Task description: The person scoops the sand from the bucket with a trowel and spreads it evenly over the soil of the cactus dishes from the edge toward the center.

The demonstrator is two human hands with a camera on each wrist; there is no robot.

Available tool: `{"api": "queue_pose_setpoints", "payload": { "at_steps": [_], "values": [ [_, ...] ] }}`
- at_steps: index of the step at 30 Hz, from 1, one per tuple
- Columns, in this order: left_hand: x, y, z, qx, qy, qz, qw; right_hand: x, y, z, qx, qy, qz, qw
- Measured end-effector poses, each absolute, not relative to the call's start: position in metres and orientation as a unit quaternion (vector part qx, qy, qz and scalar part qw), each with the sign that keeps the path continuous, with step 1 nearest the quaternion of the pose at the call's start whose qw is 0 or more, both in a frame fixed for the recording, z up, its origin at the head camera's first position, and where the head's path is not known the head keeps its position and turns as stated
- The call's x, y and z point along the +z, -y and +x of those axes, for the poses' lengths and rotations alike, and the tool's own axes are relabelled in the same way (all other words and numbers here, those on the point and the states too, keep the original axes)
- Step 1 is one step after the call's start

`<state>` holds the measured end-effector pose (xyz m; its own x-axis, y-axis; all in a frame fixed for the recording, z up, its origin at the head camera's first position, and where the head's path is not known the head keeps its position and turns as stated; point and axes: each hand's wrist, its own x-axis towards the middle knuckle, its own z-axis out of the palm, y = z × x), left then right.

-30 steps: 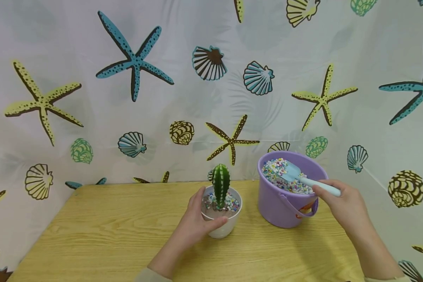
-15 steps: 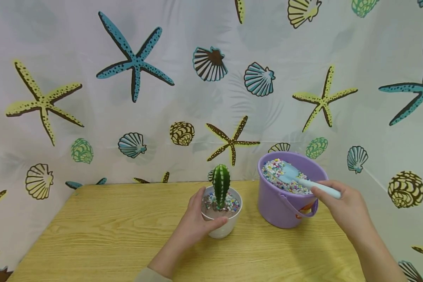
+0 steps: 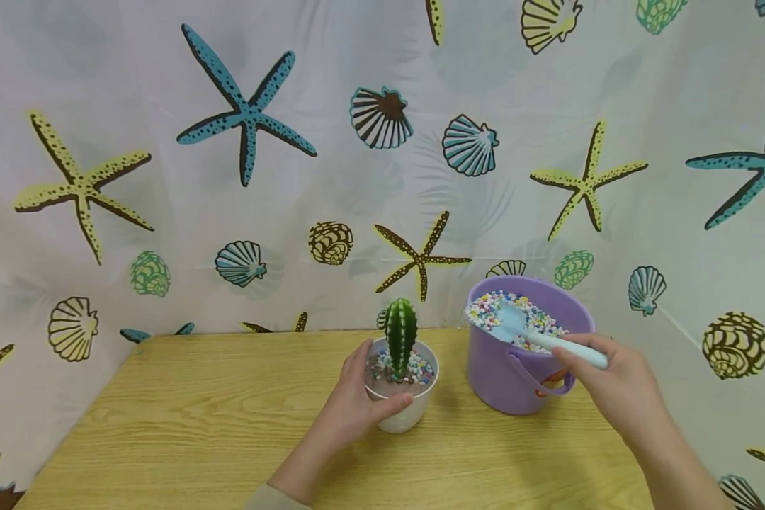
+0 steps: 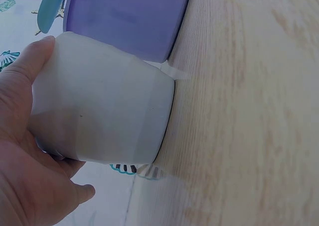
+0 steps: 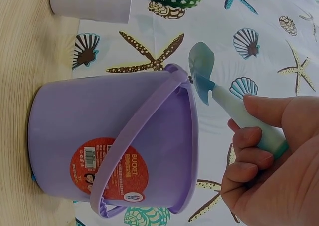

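Head view showed, from the left, a pale yellow wood-grained surface [image 3: 217,411] before a white sheet [image 3: 293,205] printed with starfish and seashells in blue, yellow, brown and green. Then came the left hand [image 3: 353,407], with a beige sleeve [image 3: 275,499] at its wrist; its thumb and fingers gripped the side and rim of a round white pot [image 3: 400,421]. The pot stood upright on the surface, left of the bucket and apart from it. A ribbed green cactus [image 3: 400,338] rose from its greyish fill, with small multicoloured beads [image 3: 422,371] around the base.

Next stood a lilac plastic bucket [image 3: 506,382] full of similar pastel beads [image 3: 484,309]. Right wrist view gave its round red-orange label [image 5: 130,173], turned sideways: "BUCKET" could be read in capitals, near a barcode and a small printed figure; the lines of Chinese characters were too small to read.

Furthest right, the right hand [image 3: 618,379] gripped the handle of a light blue plastic scoop [image 3: 576,349], fingers curled round it. The blade sat over the bucket's near rim; how many beads it carried could not be told.
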<state>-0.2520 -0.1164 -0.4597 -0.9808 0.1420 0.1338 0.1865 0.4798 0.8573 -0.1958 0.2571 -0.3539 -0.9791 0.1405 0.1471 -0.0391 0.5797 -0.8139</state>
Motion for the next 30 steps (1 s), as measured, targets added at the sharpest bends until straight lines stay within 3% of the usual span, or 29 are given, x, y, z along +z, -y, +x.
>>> {"api": "queue_pose_setpoints", "payload": {
  "at_steps": [17, 30],
  "values": [
    [-0.461, 0.117, -0.252, -0.503, 0.859, -0.097, 0.020, -0.359, -0.235, -0.187, 0.468, 0.880, -0.009, 0.082],
    [-0.462, 0.117, -0.253, -0.502, 0.859, -0.098, 0.026, -0.366, -0.218, -0.183, 0.454, 0.885, 0.021, 0.106]
  ]
}}
